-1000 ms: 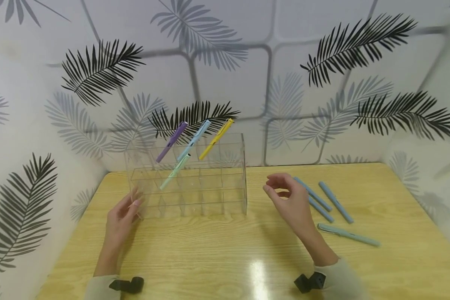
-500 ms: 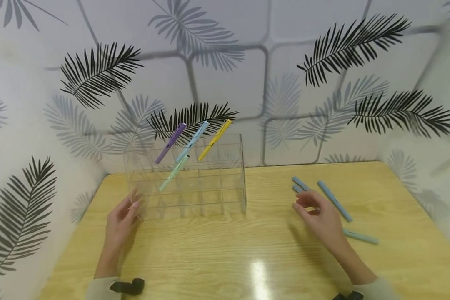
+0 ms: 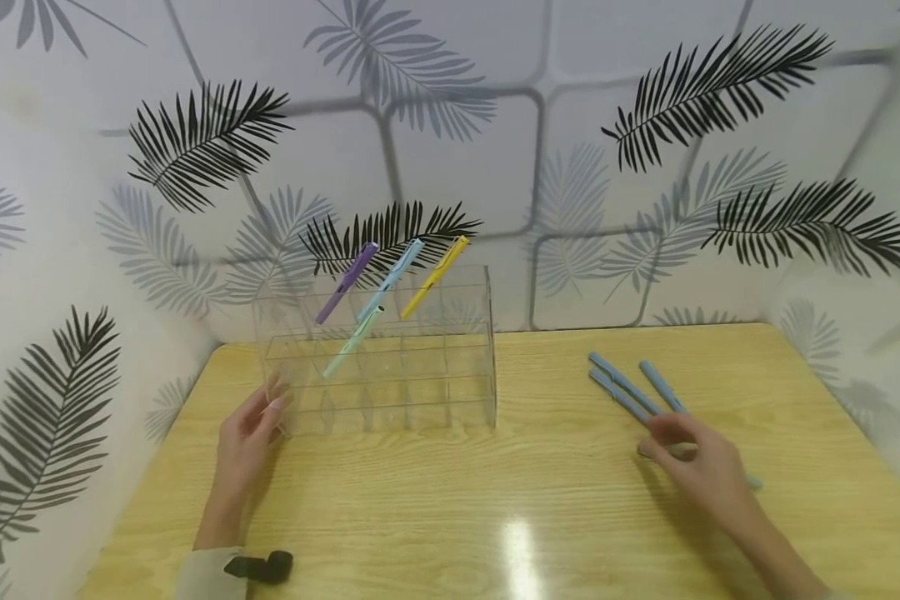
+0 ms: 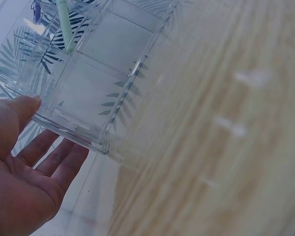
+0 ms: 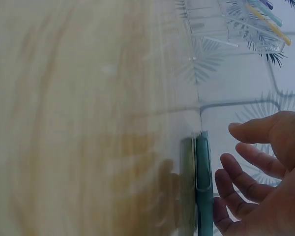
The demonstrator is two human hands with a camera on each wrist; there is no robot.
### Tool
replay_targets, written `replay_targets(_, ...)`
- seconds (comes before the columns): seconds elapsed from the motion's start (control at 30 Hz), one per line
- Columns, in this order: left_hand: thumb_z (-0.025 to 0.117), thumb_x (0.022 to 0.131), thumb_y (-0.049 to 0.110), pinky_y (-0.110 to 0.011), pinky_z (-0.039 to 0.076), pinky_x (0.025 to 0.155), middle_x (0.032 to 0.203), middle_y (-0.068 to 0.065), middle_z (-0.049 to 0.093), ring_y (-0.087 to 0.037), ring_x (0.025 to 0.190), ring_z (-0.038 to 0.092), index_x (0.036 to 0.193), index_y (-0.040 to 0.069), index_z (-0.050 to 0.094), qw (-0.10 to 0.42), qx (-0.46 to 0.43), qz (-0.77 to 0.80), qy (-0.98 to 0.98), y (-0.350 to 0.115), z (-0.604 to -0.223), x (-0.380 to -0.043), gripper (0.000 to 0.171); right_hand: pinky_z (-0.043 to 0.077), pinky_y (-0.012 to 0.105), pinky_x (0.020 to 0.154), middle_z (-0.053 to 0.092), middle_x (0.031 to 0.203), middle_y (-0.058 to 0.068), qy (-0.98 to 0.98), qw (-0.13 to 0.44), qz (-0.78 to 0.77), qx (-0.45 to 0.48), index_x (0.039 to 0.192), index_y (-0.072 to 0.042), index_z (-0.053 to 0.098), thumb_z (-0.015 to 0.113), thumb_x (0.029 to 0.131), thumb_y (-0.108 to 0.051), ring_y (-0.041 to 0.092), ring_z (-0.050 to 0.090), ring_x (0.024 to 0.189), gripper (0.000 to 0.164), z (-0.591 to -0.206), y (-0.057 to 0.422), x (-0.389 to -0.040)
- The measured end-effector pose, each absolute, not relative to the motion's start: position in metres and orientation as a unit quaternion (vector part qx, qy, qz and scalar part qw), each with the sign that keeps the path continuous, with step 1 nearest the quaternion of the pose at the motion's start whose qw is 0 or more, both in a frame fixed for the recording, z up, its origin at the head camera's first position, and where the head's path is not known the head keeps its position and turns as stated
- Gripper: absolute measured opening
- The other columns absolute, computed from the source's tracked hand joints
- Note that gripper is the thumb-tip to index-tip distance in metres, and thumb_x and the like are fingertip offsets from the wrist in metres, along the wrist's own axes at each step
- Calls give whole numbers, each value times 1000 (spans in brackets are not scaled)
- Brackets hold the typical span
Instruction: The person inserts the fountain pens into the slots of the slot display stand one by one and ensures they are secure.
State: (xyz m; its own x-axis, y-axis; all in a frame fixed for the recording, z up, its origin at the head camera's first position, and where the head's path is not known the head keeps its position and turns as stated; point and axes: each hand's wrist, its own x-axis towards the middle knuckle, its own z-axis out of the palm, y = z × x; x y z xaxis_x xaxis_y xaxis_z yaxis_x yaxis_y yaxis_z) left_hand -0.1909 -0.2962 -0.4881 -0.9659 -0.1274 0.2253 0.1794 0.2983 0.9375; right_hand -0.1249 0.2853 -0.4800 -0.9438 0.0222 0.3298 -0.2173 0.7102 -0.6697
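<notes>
A clear acrylic pen organizer (image 3: 491,358) with rows of compartments stands at left on the table. My left hand (image 3: 249,437) holds its left side wall, thumb on one face and fingers behind in the left wrist view. Purple (image 3: 347,283), light blue (image 3: 390,281), yellow (image 3: 433,278) and mint green (image 3: 352,342) pens lean in its compartments. At right, my right hand (image 3: 701,467) hovers over a grey-green pen (image 5: 203,182), mostly hidden beneath it in the head view. Its thumb and fingers are parted and loosely bent close beside the pen, with nothing between them.
Two blue pens (image 3: 621,397) lie side by side just beyond the right hand, and a third blue pen (image 3: 662,385) lies to their right. A leaf-patterned wall covering (image 3: 465,167) rises behind the wooden table (image 3: 435,508).
My right hand has moved right and toward the near side, from beside the blue pens to over the grey-green pen. The left hand stays on the organizer.
</notes>
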Motion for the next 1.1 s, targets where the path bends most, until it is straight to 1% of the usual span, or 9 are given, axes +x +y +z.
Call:
replay_targets(0.13,55,108,26,-20,56,85,144,-17,59,-3,117,63,152,12,52,127,-8,-590,-797,-295,-487,-191,46,55,24,76,76,103,6,-929,138,342,42,108,-10,73,84,87,-18,20,69,93,25,-483,297,-122)
replay_targets(0.2,55,108,26,-20,56,86,144,-18,58,-2,118,62,152,13,51,124,-6,-589,-799,-295,-487,-191,46,54,29,79,76,103,6,-936,125,327,39,107,-10,73,85,86,-18,25,69,94,25,-484,302,-120)
replay_targets(0.4,54,109,26,-21,55,88,147,-18,56,-3,119,62,153,14,51,122,-12,-591,-797,-295,-485,-191,46,55,57,85,76,105,14,-944,86,317,43,107,-6,75,86,83,-11,42,68,100,27,-485,311,-116)
replay_targets(0.47,54,109,26,-21,55,89,148,-18,55,-4,120,62,153,13,50,122,-13,-593,-796,-295,-484,-191,46,54,62,84,75,105,16,-943,74,320,47,105,-5,74,85,84,-9,43,68,100,25,-484,312,-115)
replay_targets(0.53,54,109,26,-20,55,88,147,-19,55,-3,119,62,153,13,50,122,-10,-590,-798,-296,-485,-191,46,55,61,83,75,104,15,-944,69,318,51,104,-6,75,84,84,-6,42,69,98,22,-484,311,-115)
replay_targets(0.77,55,108,29,-19,55,86,144,-15,60,-5,117,63,152,13,52,119,9,-581,-805,-296,-485,-191,47,61,39,73,75,101,14,-943,56,321,70,106,-3,74,82,85,-3,30,73,86,22,-478,307,-120)
replay_targets(0.87,55,108,29,-19,55,87,144,-12,60,-4,117,63,152,13,51,118,7,-583,-804,-296,-485,-191,47,62,39,73,75,102,15,-936,58,337,79,107,-4,74,80,87,-2,31,74,87,21,-472,302,-122)
replay_targets(1.0,56,108,29,-20,55,87,146,-14,58,-3,117,62,153,13,50,117,4,-586,-802,-296,-485,-190,48,62,41,72,73,105,16,-925,63,365,84,112,-4,72,76,92,-4,35,74,90,20,-464,295,-127)
replay_targets(1.1,55,108,28,-20,55,87,147,-17,56,-2,118,62,153,13,50,116,1,-587,-801,-296,-486,-191,48,62,37,69,70,105,14,-916,70,383,95,119,-1,68,74,93,-5,38,74,92,27,-458,291,-131)
